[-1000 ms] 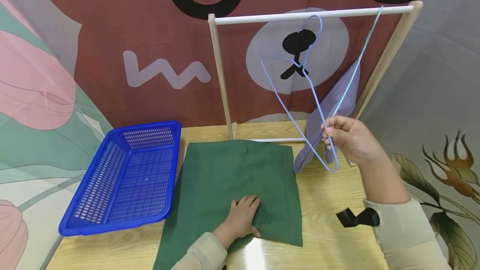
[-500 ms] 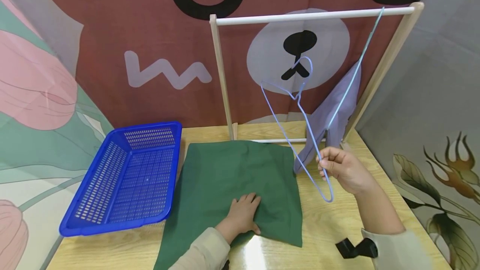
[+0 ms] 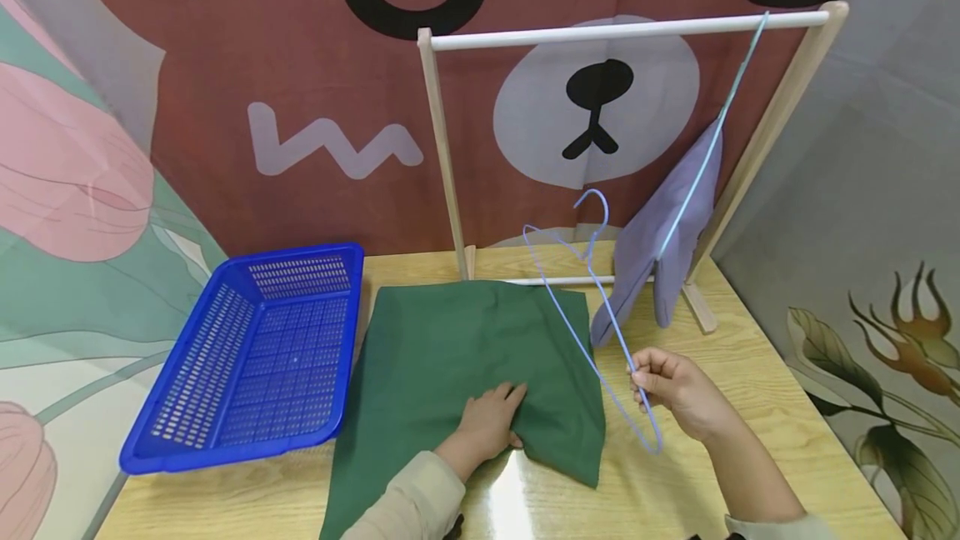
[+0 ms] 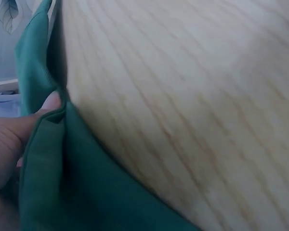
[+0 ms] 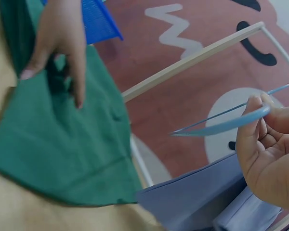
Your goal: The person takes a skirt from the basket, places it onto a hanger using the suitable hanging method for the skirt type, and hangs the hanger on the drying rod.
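Note:
A green cloth (image 3: 450,340) lies spread on the wooden table, its near edge bunched and raised. My left hand (image 3: 487,422) is on that edge, fingers on top; in the left wrist view the thumb (image 4: 50,102) is tucked at the fold, gripping the fabric. My right hand (image 3: 672,390) pinches a thin blue-purple clothes hanger (image 3: 609,311) by its lower right end. Hook upward, the hanger is held tilted over the cloth's right side. In the right wrist view, thumb and fingers close on the hanger (image 5: 221,126).
A blue perforated plastic basket (image 3: 348,340) stands left of the cloth. Behind is a small rack with a white top rail (image 3: 630,30) and wooden posts. From its right end hangs a teal hanger (image 3: 705,161) bearing a purple garment (image 3: 663,223).
My right hand has brought the blue-purple hanger down from the rack's rail, towards me. The left hand has shifted slightly, and the cloth's near edge has bunched up under it.

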Action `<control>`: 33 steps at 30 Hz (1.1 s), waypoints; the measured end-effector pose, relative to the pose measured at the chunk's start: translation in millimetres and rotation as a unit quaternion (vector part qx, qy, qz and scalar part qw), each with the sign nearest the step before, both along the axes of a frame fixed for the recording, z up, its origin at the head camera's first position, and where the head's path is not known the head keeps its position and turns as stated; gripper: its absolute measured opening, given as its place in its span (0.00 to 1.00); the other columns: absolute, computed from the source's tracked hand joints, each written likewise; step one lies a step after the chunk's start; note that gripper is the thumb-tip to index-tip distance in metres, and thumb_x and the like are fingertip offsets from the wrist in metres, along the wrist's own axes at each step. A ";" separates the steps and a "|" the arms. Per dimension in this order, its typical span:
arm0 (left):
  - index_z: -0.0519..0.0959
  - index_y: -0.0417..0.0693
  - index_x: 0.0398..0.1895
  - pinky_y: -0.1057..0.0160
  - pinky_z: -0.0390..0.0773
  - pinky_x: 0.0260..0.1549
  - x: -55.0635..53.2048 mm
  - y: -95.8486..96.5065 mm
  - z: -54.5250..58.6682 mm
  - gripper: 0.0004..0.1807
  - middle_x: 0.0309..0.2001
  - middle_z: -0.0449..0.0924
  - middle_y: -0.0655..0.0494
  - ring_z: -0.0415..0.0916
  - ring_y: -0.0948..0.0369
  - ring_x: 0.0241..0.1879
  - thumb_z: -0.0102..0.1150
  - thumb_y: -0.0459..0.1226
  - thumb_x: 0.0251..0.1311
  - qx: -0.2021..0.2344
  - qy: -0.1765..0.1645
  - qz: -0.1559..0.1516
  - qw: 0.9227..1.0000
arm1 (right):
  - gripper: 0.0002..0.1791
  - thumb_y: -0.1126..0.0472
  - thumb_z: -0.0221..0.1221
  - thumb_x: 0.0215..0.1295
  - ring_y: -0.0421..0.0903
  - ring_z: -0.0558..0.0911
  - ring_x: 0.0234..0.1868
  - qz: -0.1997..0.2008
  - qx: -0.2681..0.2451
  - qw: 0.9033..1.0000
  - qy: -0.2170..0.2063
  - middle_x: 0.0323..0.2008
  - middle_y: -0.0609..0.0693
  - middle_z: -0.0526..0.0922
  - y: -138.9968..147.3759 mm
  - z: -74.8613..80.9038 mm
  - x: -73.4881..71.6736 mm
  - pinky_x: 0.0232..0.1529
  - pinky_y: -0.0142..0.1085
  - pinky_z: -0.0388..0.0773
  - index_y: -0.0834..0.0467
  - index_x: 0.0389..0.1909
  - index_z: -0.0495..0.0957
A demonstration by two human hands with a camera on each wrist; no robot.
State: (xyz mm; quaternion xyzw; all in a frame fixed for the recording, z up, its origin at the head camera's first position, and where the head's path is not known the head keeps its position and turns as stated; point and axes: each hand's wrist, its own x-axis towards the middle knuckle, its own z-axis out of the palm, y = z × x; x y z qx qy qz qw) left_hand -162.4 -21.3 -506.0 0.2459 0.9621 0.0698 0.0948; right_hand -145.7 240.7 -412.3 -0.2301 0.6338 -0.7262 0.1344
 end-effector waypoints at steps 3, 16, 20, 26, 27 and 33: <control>0.62 0.60 0.60 0.49 0.70 0.39 0.5 -0.9 -3.7 0.38 0.53 0.66 0.54 0.66 0.55 0.49 0.58 0.52 0.40 -0.018 0.018 -0.017 1.000 | 0.10 0.72 0.43 0.62 0.36 0.72 0.26 -0.014 0.017 1.000 -0.016 0.25 0.44 0.72 0.4 -7.3 5.5 0.24 0.29 0.72 0.56 0.31 0.71; 0.72 0.69 0.51 0.65 0.73 0.23 0.6 -0.5 -5.6 0.22 0.42 0.71 0.57 0.71 0.61 0.35 0.56 0.46 0.48 -0.075 0.121 -0.083 0.986 | 0.06 0.69 0.47 0.61 0.38 0.73 0.24 -0.117 0.063 0.989 -0.063 0.23 0.45 0.73 -0.8 -29.6 20.4 0.24 0.31 0.73 0.57 0.29 0.71; 0.73 0.69 0.48 0.67 0.71 0.18 1.9 0.9 -4.6 0.20 0.36 0.71 0.57 0.70 0.62 0.28 0.55 0.38 0.51 -0.089 0.143 -0.089 0.982 | 0.03 0.67 0.48 0.61 0.39 0.73 0.24 -0.159 0.090 0.979 -0.086 0.23 0.46 0.73 -1.7 -35.0 25.1 0.25 0.32 0.73 0.61 0.29 0.69; 0.75 0.67 0.46 0.68 0.70 0.17 1.6 3.0 -8.4 0.19 0.30 0.70 0.58 0.69 0.63 0.24 0.56 0.37 0.50 -0.088 0.157 -0.084 0.980 | 0.03 0.69 0.49 0.60 0.40 0.73 0.24 -0.194 0.104 0.970 -0.102 0.23 0.49 0.73 -2.1 -42.3 30.1 0.25 0.32 0.73 0.65 0.29 0.69; 0.75 0.67 0.46 0.68 0.70 0.17 1.5 3.5 -9.4 0.19 0.29 0.70 0.58 0.69 0.63 0.24 0.56 0.37 0.49 -0.088 0.161 -0.084 0.980 | 0.03 0.69 0.49 0.60 0.40 0.73 0.24 -0.198 0.106 0.969 -0.102 0.23 0.49 0.73 -2.0 -43.3 30.9 0.25 0.32 0.73 0.66 0.29 0.69; 0.77 0.65 0.42 0.68 0.70 0.17 2.5 6.2 -14.3 0.16 0.24 0.68 0.58 0.68 0.63 0.22 0.56 0.37 0.48 -0.088 0.178 -0.082 0.977 | 0.05 0.70 0.49 0.59 0.41 0.74 0.24 -0.225 0.108 0.962 -0.108 0.23 0.51 0.73 -2.2 -47.5 34.9 0.24 0.31 0.73 0.70 0.30 0.68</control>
